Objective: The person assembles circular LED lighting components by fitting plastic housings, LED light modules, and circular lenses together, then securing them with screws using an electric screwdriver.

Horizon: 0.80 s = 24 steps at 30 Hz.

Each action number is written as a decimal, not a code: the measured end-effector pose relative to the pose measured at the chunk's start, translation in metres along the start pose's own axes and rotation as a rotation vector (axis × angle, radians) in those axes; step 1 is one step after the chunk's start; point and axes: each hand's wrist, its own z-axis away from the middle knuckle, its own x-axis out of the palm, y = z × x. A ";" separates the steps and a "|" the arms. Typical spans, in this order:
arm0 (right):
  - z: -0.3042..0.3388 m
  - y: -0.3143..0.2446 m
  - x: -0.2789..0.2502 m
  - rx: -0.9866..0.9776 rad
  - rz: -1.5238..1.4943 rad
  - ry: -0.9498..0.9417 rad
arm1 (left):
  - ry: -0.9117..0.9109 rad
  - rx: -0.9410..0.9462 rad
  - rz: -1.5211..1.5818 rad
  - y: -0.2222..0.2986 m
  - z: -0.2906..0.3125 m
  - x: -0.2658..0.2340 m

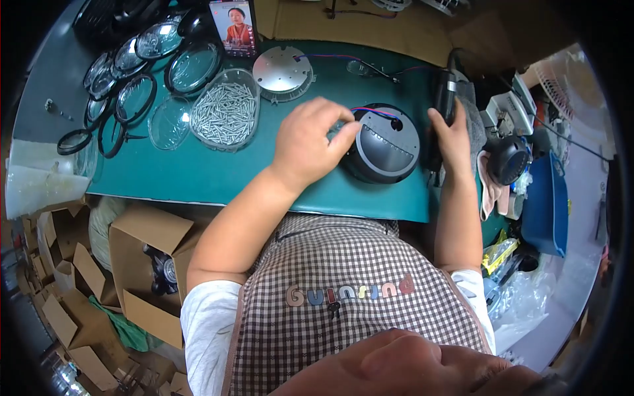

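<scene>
A round black housing (385, 153) with a grey disc face lies on the green table in front of me. Red and blue wires (373, 112) come out of a hole in its face and run toward the fingertips of my left hand (312, 140). That hand is curled at the housing's left edge, thumb and fingers close together; what they hold, if anything, is hidden. Right of the housing, my right hand (454, 142) is wrapped round a black electric screwdriver (444, 96), which stands roughly upright with its tip down and a cable at its top.
A clear tub of screws (225, 109), a silver disc (282, 69) and several black-rimmed clear covers (193, 66) occupy the table's left and back. A phone (234, 28) stands behind them. On the right are a grey cloth (467, 99) and a blue bin (547, 204).
</scene>
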 end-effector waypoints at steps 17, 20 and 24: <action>0.092 -0.006 0.051 -0.786 0.131 0.104 | -0.098 -0.320 0.146 0.012 0.025 0.032; 0.090 -0.002 0.051 -1.139 0.098 0.068 | -0.090 -0.595 0.937 0.026 0.024 0.016; 0.095 -0.014 0.066 -1.097 -0.125 -0.040 | -0.129 -0.222 0.721 0.005 0.050 -0.007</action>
